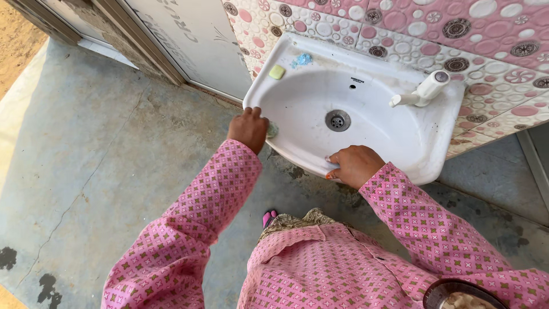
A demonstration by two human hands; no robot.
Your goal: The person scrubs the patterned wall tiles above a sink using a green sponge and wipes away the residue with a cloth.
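A white wall-mounted washbasin (400, 143) hangs on a pink patterned tile wall. My left hand (248, 128) is closed on a small greenish scrubber (272, 130), pressed against the basin's left rim. My right hand (354, 165) rests on the basin's front rim, fingers curled over the edge. The drain (337, 120) sits in the middle of the bowl. A white tap (422, 91) stands on the basin's right side. Both my arms wear pink patterned sleeves.
A yellow-green soap piece (277, 71) and a blue bit (303, 59) lie on the basin's back left ledge. Grey concrete floor (103, 154) spreads to the left. A white door (189, 40) with a frame stands behind. A round dark-rimmed object (457, 294) shows at bottom right.
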